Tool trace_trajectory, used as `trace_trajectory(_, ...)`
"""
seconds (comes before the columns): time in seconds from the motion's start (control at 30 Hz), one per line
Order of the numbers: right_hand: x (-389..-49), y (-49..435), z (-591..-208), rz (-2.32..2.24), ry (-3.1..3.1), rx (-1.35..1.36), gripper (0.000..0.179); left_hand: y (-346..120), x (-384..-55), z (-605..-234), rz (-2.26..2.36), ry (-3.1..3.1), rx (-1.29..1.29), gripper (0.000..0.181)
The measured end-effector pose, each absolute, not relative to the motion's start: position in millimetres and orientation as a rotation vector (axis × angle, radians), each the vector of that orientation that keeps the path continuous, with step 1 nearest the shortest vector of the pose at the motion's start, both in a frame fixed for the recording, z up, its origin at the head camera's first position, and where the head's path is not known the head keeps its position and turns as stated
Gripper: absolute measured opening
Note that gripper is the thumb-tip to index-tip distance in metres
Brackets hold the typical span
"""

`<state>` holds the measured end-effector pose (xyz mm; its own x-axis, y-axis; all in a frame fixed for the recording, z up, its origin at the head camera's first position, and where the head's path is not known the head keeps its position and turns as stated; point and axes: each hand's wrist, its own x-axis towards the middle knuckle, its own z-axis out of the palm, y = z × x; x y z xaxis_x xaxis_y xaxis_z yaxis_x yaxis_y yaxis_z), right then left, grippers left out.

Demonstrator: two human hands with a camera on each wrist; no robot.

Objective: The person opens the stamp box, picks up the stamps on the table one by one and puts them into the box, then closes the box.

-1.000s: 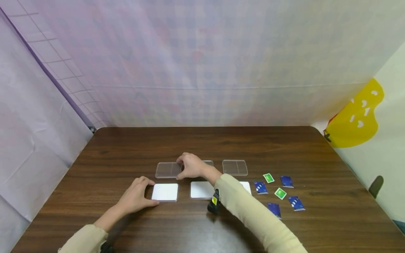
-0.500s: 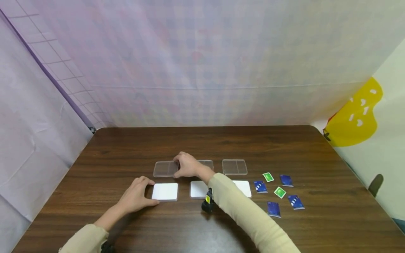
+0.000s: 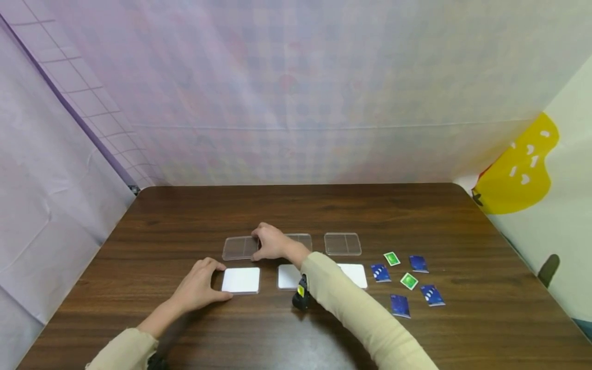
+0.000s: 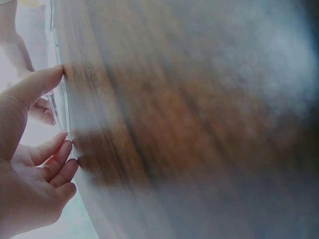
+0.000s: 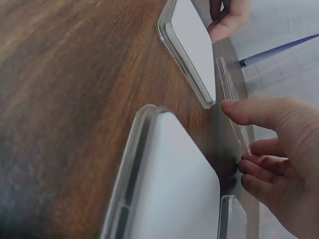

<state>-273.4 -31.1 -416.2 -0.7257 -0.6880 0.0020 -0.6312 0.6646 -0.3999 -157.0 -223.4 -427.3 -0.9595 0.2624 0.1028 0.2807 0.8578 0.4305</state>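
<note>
A clear plastic case filled with white cards (image 3: 240,280) lies flat on the table at left. My left hand (image 3: 201,283) holds it by its left side, fingertips at the far corner and thumb at the near one. Behind that case, my right hand (image 3: 274,242) grips the right end of a clear plastic lid (image 3: 236,248). In the right wrist view the thumb is on one edge of the lid (image 5: 232,102) and the fingers on the other. The left wrist view shows the left thumb and fingertips along the case's edge.
Two more white-filled cases (image 3: 353,276) sit to the right, one partly behind the right sleeve (image 3: 351,303). Beyond them lie two clear lids (image 3: 343,244). At right, several blue packets (image 3: 432,295) and two green-and-white squares (image 3: 409,281) are scattered. A curtain stands behind the table (image 3: 296,203).
My right hand has slid left a little, taking the clear lid with it. My left hand stays at the left case.
</note>
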Motion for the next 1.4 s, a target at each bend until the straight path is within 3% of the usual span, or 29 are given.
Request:
trace_trajectory(0.37,-267,-14,-401,-0.633,2.694,-1.152,0.074,-224,-155,-429,-0.716,-2.985,-0.451,0.060)
trace_trajectory(0.7,-245,47,-390,-0.790,2.684,-1.253,0.056,-211,-161,-421,-0.773,-2.882,-0.572,0.062)
trace_trajectory(1.0,-219,115,-390,-0.897,2.799,-1.207,0.042,-162,-171,-405,-0.874,-2.829,-0.788,0.061)
trace_trajectory(1.4,-196,221,-415,-1.053,2.889,-1.014,0.034,-88,-171,-413,-0.907,-2.844,-0.932,0.063)
